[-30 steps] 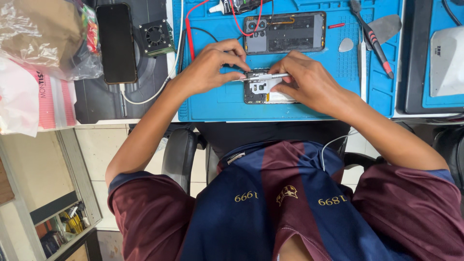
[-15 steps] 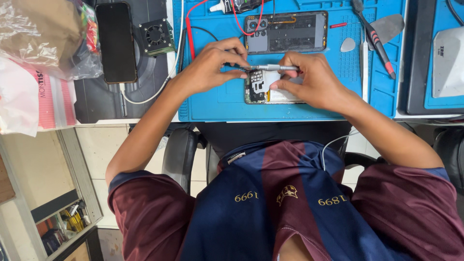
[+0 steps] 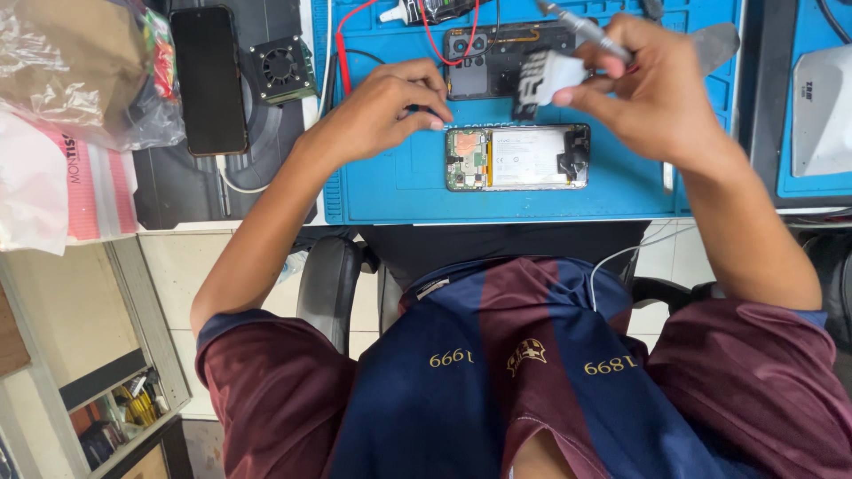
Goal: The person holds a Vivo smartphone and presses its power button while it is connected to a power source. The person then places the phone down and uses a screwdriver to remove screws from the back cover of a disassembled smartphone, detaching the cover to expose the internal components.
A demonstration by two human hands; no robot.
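Observation:
An opened phone (image 3: 517, 158) lies face down on the blue repair mat (image 3: 390, 191), its circuit board and white battery showing. My left hand (image 3: 377, 111) rests on the mat just left of the phone's upper corner, fingers curled together, with nothing visible in them. My right hand (image 3: 652, 89) is raised above the phone's right end. It grips a slim metal screwdriver (image 3: 581, 27) and pinches a small white and black cover piece (image 3: 541, 82). A dark phone back shell (image 3: 497, 55) lies on the mat just beyond the open phone.
A black phone (image 3: 209, 80) on a cable and a small fan block (image 3: 281, 66) lie on the dark pad to the left. Plastic bags (image 3: 62, 80) are piled at far left. Red and black wires (image 3: 351, 27) cross the mat's far edge. A white device (image 3: 821, 115) sits at right.
My right hand has lifted off the phone, up and to the right, taking the screwdriver and the small cover piece. My left hand has let go of the phone and drawn back leftward.

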